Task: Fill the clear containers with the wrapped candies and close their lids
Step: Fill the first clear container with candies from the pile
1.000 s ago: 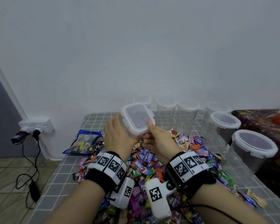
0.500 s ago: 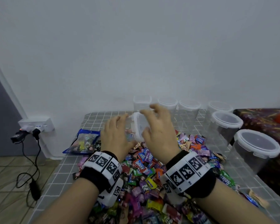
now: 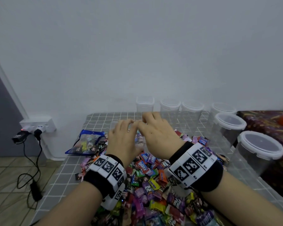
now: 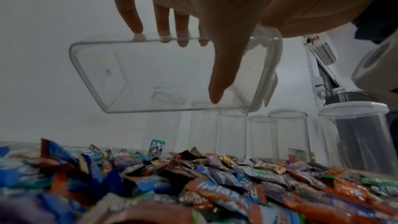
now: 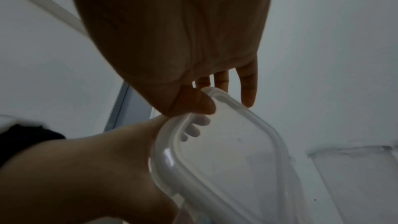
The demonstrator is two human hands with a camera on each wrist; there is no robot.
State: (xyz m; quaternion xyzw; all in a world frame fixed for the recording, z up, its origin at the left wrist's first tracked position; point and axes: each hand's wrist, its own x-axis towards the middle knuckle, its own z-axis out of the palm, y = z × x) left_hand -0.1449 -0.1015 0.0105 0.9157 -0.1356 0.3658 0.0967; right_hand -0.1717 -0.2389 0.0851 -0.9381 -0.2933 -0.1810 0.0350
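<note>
We have the candy pile (image 3: 147, 185) nearest, spilling toward the table's (image 3: 69, 162) left edge. Above it, our left hand (image 3: 121, 141) grips the clear container (image 4: 172, 74) tilted on its side, empty; our right hand (image 3: 155, 132) pinches its lid (image 5: 226, 151). Behind, lidded jars (image 3: 229, 124) line the back and right edges against the white wall (image 3: 137, 46).
</note>
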